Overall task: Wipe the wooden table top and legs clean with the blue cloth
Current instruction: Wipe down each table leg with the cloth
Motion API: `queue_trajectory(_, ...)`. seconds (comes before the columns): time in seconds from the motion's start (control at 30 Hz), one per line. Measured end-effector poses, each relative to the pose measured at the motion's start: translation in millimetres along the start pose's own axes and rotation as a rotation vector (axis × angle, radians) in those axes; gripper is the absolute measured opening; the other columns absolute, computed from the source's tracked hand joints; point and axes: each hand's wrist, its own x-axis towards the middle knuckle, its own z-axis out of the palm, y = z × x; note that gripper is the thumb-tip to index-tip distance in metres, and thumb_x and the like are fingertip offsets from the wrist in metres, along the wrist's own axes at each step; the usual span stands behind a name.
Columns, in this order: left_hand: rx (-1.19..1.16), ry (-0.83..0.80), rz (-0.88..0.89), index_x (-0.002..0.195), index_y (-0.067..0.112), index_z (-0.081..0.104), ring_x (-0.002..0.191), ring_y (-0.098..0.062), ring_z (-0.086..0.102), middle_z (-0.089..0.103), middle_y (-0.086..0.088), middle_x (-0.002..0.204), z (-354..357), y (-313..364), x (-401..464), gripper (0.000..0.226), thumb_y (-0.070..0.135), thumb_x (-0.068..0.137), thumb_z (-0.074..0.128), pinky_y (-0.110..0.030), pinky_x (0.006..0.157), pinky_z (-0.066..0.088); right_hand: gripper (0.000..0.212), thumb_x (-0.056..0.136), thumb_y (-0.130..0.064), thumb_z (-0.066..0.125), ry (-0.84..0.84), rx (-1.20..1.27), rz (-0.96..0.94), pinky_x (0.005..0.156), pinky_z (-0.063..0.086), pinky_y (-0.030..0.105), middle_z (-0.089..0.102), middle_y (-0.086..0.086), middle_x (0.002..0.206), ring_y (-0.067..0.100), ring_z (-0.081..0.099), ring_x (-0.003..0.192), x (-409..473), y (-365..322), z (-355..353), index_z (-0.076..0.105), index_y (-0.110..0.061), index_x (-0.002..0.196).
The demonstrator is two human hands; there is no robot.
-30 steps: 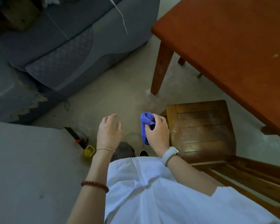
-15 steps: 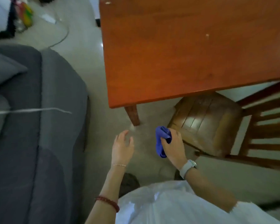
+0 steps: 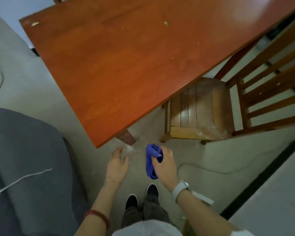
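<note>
The right hand (image 3: 163, 165) has its grip clenched round the bunched blue cloth (image 3: 152, 160), fingers curled over the upper part while the rest of the cloth hangs down on the left of the palm; a pale watch (image 3: 180, 190) sits on that wrist. The cloth is in the air above the floor (image 3: 203, 159), just near of the table leg (image 3: 126, 137) and touching neither the leg nor the tabletop (image 3: 126, 57). The left hand (image 3: 117, 163) is released, fingers spread and relaxed, holding nothing, just near of the tabletop's near corner and left of the cloth, with a thin bracelet (image 3: 113, 181) at the wrist and a red bead band (image 3: 99, 217) farther up the forearm. Between the two forearms, two dark shoes (image 3: 141, 195) stand on the floor. The reddish tabletop fills the far and middle part of the view, set at a slant, with a few pale crumbs (image 3: 165, 23) on its far part and another speck (image 3: 35, 24) at the far left corner. To the right, a wooden chair (image 3: 201, 108) is pushed partly under the tabletop, its slatted seat dusty along the near edge and its slatted back reaching to the right. A grey sofa (image 3: 29, 159) takes up the near left, with a white cord (image 3: 20, 180) lying across it. A thin cable (image 3: 216, 171) curves over the floor to the right of the right hand.
</note>
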Motion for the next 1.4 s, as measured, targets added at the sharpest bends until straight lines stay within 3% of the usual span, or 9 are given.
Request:
queue_trajectory(0.17,-0.164,0.156,-0.085,0.138,0.012,0.030,0.116,-0.028,0.051,0.040,-0.013,0.139,18,-32,42,0.055,0.021,0.090,0.053,-0.042,0.098,0.042,0.030,0.087,-0.016,0.055,-0.030,-0.022,-0.126,0.077,0.044,0.030,0.050,0.010,0.114,0.026,0.054,0.098,36,38,45,0.052,-0.009,0.116)
queue_trajectory(0.43,-0.354,0.276,0.158,0.140,0.023,0.028,0.123,-0.016,0.040,0.034,-0.002,0.145,19,-86,96,0.048,0.035,0.095,0.039,-0.033,0.097,0.035,0.036,0.084,-0.022,0.054,0.236,0.018,-0.647,0.091,0.033,0.019,0.041,0.004,0.120,0.025,0.045,0.108,85,46,97,0.049,-0.018,0.119)
queue_trajectory(0.6,-0.355,0.260,0.409,0.134,0.043,0.023,0.122,-0.005,0.032,0.027,0.002,0.147,37,-128,143,0.039,0.041,0.096,0.030,-0.046,0.108,0.033,0.034,0.083,-0.015,0.058,0.577,0.060,-1.135,0.089,0.046,0.046,0.035,0.002,0.121,0.031,0.045,0.108,117,37,133,0.047,-0.019,0.115)
queue_trajectory(0.77,-0.488,0.265,0.690,0.130,0.049,0.027,0.132,-0.010,0.036,0.033,0.010,0.145,62,-149,187,0.041,0.049,0.089,0.031,-0.047,0.108,0.033,0.030,0.086,-0.020,0.057,0.825,-0.086,-1.497,0.090,0.043,0.051,0.035,0.004,0.122,0.030,0.036,0.115,162,39,168,0.047,-0.024,0.114)
queue_trajectory(0.93,-0.598,0.209,0.867,0.123,0.053,0.028,0.132,-0.007,0.035,0.035,0.014,0.142,87,-170,211,0.036,0.043,0.088,0.032,-0.039,0.110,0.032,0.049,0.069,-0.018,0.067,0.761,-0.354,-1.531,0.095,0.039,0.057,0.034,0.008,0.125,0.037,0.031,0.117,229,137,229,0.047,-0.024,0.114)
queue_trajectory(1.03,-0.601,0.198,0.906,0.123,0.058,0.025,0.125,0.006,0.038,0.034,0.032,0.130,103,-185,223,0.037,0.048,0.087,0.030,-0.019,0.099,0.040,0.081,0.044,-0.028,0.089,0.629,-0.766,-1.404,0.072,0.056,0.043,0.039,0.005,0.119,0.033,0.037,0.109,264,214,268,0.045,-0.034,0.111)
queue_trajectory(1.13,-0.632,0.180,0.902,0.125,0.052,0.024,0.107,0.024,0.040,0.035,0.034,0.123,112,-190,226,0.035,0.044,0.092,0.029,0.001,0.080,0.039,0.079,0.043,-0.039,0.088,0.484,-0.900,-1.397,0.063,0.059,0.032,0.047,-0.003,0.117,0.022,0.040,0.105,270,250,272,0.046,-0.040,0.111)
queue_trajectory(1.27,-0.658,0.222,0.881,0.129,0.043,0.024,0.116,0.008,0.040,0.037,0.021,0.129,110,-187,224,0.039,0.038,0.091,0.030,-0.014,0.095,0.036,0.055,0.069,-0.017,0.064,0.625,-0.490,-1.485,0.091,0.046,0.041,0.041,0.003,0.123,0.027,0.037,0.114,238,200,230,0.046,-0.025,0.121)
queue_trajectory(1.4,-0.722,0.293,0.883,0.123,0.037,0.034,0.099,0.014,0.048,0.044,0.028,0.110,100,-171,221,0.029,0.024,0.097,0.031,0.001,0.074,0.040,0.053,0.078,-0.018,0.056,0.873,-0.153,-1.560,0.107,0.028,0.022,0.036,0.004,0.129,0.027,0.035,0.121,191,83,175,0.035,-0.016,0.127)
